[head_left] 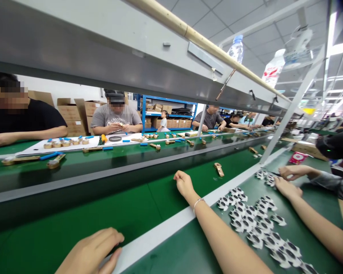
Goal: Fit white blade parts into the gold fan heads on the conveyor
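My left hand (93, 249) is low in the view at the near edge of the green conveyor belt (108, 205). It is open, with its fingers stretched and the thumb apart, and holds nothing. Over the belt reaches my right hand (184, 183), a thin bracelet (198, 203) on its wrist. Its fingers curl inward, and nothing shows in them. A gold-coloured part (218, 169) with a round head and short handle lies on the belt to its right, apart from it. White bladed fan wheels (250, 222) with dark centres spread over the green table beside my right forearm.
A white rail (160, 236) separates belt from table. At right, a co-worker's hands (288, 180) are at more fan wheels. A slanted post (282, 123) and a low overhead shelf (148, 53) frame the space. Across the belt, people sit behind gold parts with blue pieces (54, 159).
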Motion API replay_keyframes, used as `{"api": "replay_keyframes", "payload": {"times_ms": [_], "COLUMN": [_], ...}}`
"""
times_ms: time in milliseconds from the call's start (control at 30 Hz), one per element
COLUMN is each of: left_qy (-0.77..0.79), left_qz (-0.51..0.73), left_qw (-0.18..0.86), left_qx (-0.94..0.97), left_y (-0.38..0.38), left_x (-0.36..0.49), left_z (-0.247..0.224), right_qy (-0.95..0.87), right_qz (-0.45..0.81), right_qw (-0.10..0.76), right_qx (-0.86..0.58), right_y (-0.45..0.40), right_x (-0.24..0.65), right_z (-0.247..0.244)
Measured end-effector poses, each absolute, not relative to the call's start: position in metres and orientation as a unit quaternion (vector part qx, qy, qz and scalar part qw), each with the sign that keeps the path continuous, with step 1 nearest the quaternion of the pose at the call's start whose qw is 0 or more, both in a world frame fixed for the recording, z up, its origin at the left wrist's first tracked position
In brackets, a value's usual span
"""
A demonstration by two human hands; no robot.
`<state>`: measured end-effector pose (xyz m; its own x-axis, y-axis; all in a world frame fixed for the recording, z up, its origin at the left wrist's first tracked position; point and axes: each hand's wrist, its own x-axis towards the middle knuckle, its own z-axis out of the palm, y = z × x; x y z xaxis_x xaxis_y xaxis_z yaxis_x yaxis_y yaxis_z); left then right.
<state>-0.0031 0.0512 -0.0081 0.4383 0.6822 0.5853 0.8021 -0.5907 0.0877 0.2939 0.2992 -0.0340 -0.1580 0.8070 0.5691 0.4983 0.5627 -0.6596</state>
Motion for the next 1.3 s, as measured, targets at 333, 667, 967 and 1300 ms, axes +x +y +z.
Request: {"api": "replay_keyframes", "payload": {"times_ms": [333, 667, 967, 1300], "left_qy": [-0.459, -0.485, -0.484, -0.485], "left_qz": [-0.25, -0.239, -0.243, -0.244], "left_qw": [0.041, -0.006, -0.003, -0.003], "left_qx": [-0.851, -0.841, -0.841, -0.84], "left_y": [0.048, 0.046, 0.045, 0.045], "left_x": [0.005, 0.004, 0.005, 0.006], "left_z": [-0.002, -0.005, -0.003, -0.004], "right_qy": [-0.843, -0.707, -0.636, -0.442], "right_qz": [0.131, 0.414, 0.511, 0.806], "right_qw": [0.492, 0.568, 0.575, 0.393], "right_qx": [-0.174, -0.082, -0.059, 0.033], "right_y": [0.202, 0.101, 0.094, 0.092], "right_x": [0.241, 0.227, 0.229, 0.227], "right_z": [0.048, 0.106, 0.115, 0.125]}}
